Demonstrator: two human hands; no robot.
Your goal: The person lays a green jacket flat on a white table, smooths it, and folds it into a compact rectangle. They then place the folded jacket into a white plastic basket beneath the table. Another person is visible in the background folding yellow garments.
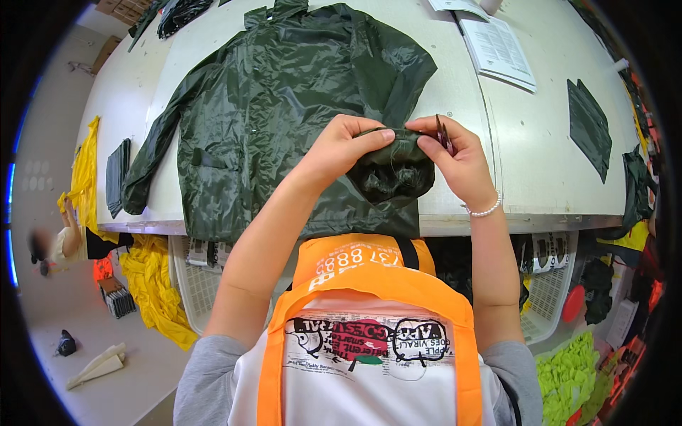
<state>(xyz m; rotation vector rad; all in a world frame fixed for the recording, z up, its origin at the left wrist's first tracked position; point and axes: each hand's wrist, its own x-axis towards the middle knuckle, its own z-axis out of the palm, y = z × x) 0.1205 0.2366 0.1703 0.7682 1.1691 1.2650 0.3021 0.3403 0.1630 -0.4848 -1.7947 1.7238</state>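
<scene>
A dark green raincoat (249, 121) lies spread on the white table in front of me. One of its sleeves is folded toward me, and both hands hold the cuff (396, 167) up near the table's front edge. My left hand (347, 148) is closed, pinching the left side of the cuff's rim between thumb and fingers. On the other side, my right hand (462, 160) pinches the rim too. Small dark thread snips (444, 135) are tucked among the right fingers. Pale loose threads show on the cuff between the hands.
Folded dark green pieces lie at the table's right (590, 128) and left (118, 177). Open booklets (497, 53) rest at the far right. White baskets (195, 284) stand below the front edge. Yellow garments (153, 284) hang at left, near another person (69, 238); lime-green cloth (568, 376) lies lower right.
</scene>
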